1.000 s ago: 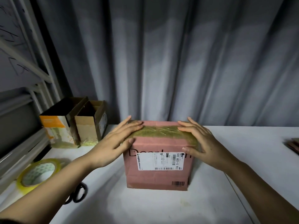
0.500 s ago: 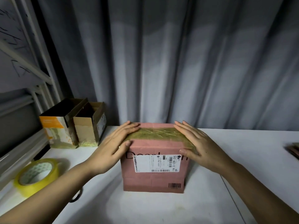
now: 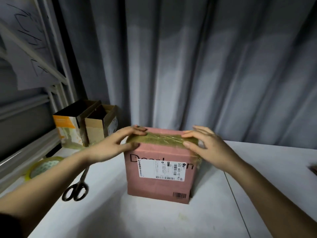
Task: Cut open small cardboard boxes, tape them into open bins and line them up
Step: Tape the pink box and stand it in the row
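Observation:
A closed pink cardboard box (image 3: 159,182) with a white shipping label stands in the middle of the white table (image 3: 137,219). A strip of yellowish tape (image 3: 161,140) runs across its top. My left hand (image 3: 109,145) rests at the box's top left edge, fingers spread, fingertips on the tape. My right hand (image 3: 205,146) lies on the top right corner with its fingers apart, pressing on the tape end. Neither hand holds a tool.
Two open-topped cardboard bins (image 3: 85,124) stand side by side at the back left. Black scissors (image 3: 77,188) and a yellow tape roll (image 3: 42,167) lie at the left. A metal shelf frame (image 3: 25,103) borders the left; a grey curtain (image 3: 205,66) hangs behind.
Both hands slid outward along the taped top toward the box's side edges. The view shifted, and the scissors now show beneath my left forearm.

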